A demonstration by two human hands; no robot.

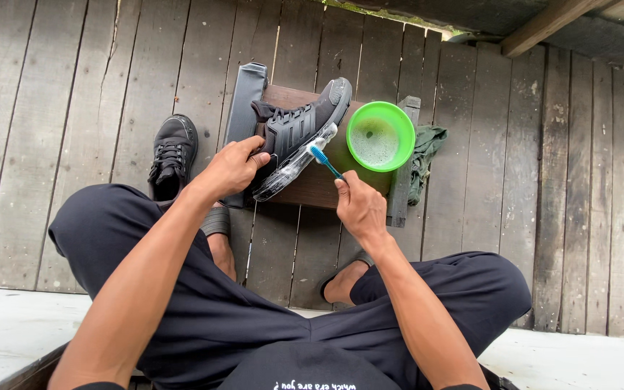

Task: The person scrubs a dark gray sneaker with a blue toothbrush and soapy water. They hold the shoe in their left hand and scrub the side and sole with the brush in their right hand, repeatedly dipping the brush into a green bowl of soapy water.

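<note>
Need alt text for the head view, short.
Seen from above, a seated person's left hand steadies a black sneaker on a small wooden stool while the right hand holds a blue toothbrush to its sole. A green bowl sits alongside; a second sneaker lies on the plank floor.

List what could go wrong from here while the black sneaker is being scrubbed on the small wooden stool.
1. The green plastic bowl of soapy water sits near the edge of the small wooden stool; a push from the right hand could possibly tip it.
2. The black sneaker lies tilted on its side, steadied only by the left hand; it might slide off.
3. The blue toothbrush may flick suds onto the dark trousers.
</note>
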